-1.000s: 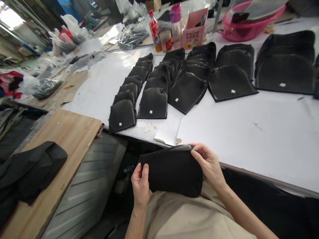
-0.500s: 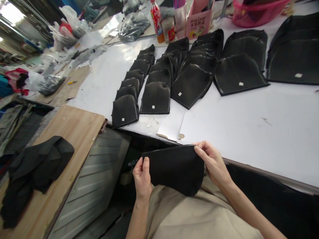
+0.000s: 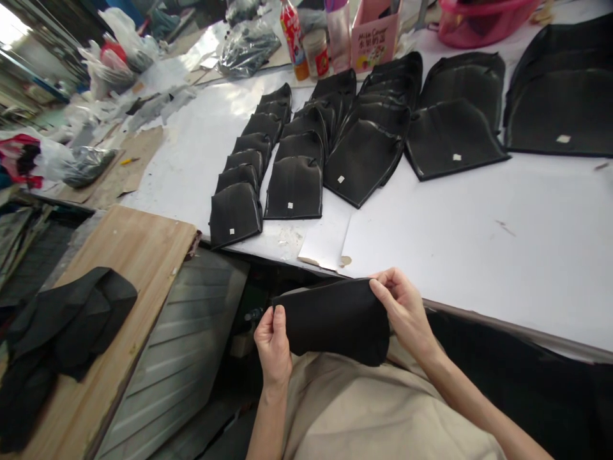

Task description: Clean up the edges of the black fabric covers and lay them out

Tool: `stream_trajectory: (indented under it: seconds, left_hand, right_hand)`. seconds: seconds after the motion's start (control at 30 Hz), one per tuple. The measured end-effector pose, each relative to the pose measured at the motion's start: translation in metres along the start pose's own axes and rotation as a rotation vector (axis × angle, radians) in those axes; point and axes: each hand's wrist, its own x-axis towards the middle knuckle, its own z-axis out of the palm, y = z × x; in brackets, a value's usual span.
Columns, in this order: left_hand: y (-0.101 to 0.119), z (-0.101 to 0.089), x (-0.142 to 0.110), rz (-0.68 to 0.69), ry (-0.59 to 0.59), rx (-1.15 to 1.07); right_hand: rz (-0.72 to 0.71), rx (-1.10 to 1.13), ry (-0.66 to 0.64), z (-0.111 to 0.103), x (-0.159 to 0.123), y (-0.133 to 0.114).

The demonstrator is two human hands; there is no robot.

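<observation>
Black piece (image 3: 332, 326) is clamped by fingers of left hand (image 3: 275, 354) and right hand (image 3: 406, 313), probably to hold its upper edge straight

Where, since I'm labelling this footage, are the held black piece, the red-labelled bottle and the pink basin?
Held black piece (image 3: 331, 322): head view, middle of its facing side.
Red-labelled bottle (image 3: 290, 30): head view, on its label.
Pink basin (image 3: 472, 35): head view, its outer wall.
</observation>
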Motion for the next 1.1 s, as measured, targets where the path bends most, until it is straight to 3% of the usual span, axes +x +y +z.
stream_trajectory:
  seconds: [0.17, 0.47, 0.6, 0.8, 0.93, 1.03, 1.1]
  left_hand:
    - [0.001, -0.003, 0.0, 0.03, -0.061, 0.06]
    - [-0.006, -0.004, 0.002, -0.054, -0.016, 0.013]
    - [0.003, -0.007, 0.003, 0.096, -0.111, 0.246]
    - [0.013, -0.007, 0.012, 0.478, -0.21, 0.591]
    - [0.025, 0.015, 0.011, 0.705, -0.435, 0.651]
    - [0.039, 0.037, 0.008, 0.691, -0.679, 0.572]
    - [0.046, 0.046, 0.007, 0.657, -0.757, 0.51]
  right_hand:
    - [-0.127, -0.096, 0.017, 0.001, 0.0, 0.001]
    - [-0.075, -0.109, -0.007, 0.003, -0.002, -0.004]
    - [-0.105, -0.153, -0.005, 0.004, -0.004, -0.009]
    - [-0.186, -0.221, -0.095, 0.003, -0.006, -0.012]
    - [-0.192, -0.263, -0.181, 0.007, -0.007, -0.016]
    - [-0.194, -0.264, -0.24, 0.01, -0.005, -0.02]
    - [-0.204, -0.248, -0.252, 0.009, -0.003, -0.022]
